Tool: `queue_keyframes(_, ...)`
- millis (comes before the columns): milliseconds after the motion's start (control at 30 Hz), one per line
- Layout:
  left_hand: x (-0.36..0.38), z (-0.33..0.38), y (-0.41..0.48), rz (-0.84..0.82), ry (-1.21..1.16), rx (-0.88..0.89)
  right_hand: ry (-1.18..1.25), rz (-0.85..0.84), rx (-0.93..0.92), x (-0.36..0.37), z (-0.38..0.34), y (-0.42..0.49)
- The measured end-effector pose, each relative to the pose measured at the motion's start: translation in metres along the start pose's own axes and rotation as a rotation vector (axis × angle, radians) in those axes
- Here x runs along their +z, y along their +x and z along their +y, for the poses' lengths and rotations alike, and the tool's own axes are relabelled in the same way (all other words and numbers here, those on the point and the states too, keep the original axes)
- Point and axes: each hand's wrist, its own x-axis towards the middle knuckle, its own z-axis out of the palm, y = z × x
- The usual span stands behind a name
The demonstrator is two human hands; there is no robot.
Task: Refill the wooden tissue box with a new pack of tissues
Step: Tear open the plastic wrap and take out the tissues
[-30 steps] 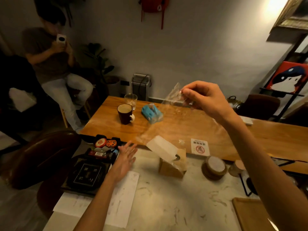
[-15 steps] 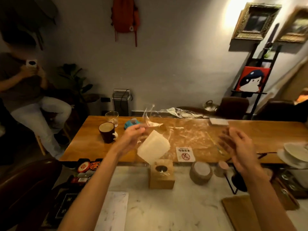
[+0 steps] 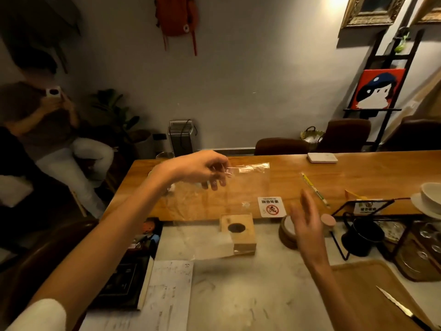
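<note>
Pinching the top edge of a clear plastic wrapper (image 3: 238, 187), the left hand (image 3: 202, 169) is up over the wooden bench (image 3: 358, 173), fingers curled tight around the crinkled film. The wrapper hangs down from that grip as a see-through sheet, its lower edge reaching the wooden tissue box (image 3: 238, 231) and draping across the box's left side. The right hand (image 3: 307, 223) is loose and empty, fingers spread and blurred, hovering just right of the box and in front of a round wooden coaster stack (image 3: 286, 237).

The wooden tissue box sits upright on the marble bench (image 3: 238, 295), right at the seam with the wooden bench, its dark oval slot facing up. Whether any tissues sit inside, I cannot tell. Just behind it a small white no-smoking sign (image 3: 271, 206) lies flat on the wood, and farther back a thin yellow-green stick (image 3: 315, 189) lies at an angle. A white flat box (image 3: 322, 158) rests near the far edge.

To the right, a black wire stand (image 3: 358, 225) holds a dark cup, with a white bowl (image 3: 430, 199) at the edge of view. Bottom right, a knife (image 3: 401, 309) lies on a wooden tray (image 3: 372, 283). Printed papers (image 3: 169, 295) lie bottom left on the marble. Off to the far left, a seated person (image 3: 47, 130) holds a phone up.
</note>
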Motion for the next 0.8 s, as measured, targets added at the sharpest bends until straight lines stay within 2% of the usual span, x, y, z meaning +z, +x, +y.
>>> queue_keyframes(100,0.004,-0.001,-0.005,-0.006,0.048,-0.008,-0.158,-0.335,-0.202,0.021,-0.063,0.033)
queue_keyframes(167,0.003,-0.001,-0.010,0.023,0.055,-0.022,-0.244,-0.511,-0.204,0.036,-0.086,0.055)
queue_keyframes(233,-0.001,-0.003,-0.016,0.068,0.031,-0.040,-0.194,-0.615,-0.178,0.046,-0.088,0.069)
queue_keyframes(367,-0.010,-0.015,-0.030,0.091,-0.009,-0.078,-0.014,-0.611,-0.158,0.060,-0.067,0.071)
queue_keyframes(600,-0.020,-0.021,-0.034,0.221,0.093,-0.089,0.115,-0.569,-0.108,0.078,-0.064,0.070)
queue_keyframes(633,-0.020,-0.019,-0.035,0.309,0.115,-0.053,0.132,-0.560,-0.110,0.079,-0.066,0.069)
queue_keyframes(733,-0.008,-0.004,-0.034,0.787,0.390,0.218,0.184,-0.552,-0.102,0.082,-0.072,0.069)
queue_keyframes(767,0.000,0.004,-0.034,0.868,0.476,0.295,0.209,-0.555,-0.091,0.083,-0.074,0.069)
queue_keyframes(800,0.007,0.010,-0.033,0.866,0.548,0.340,0.230,-0.559,-0.082,0.083,-0.076,0.069)
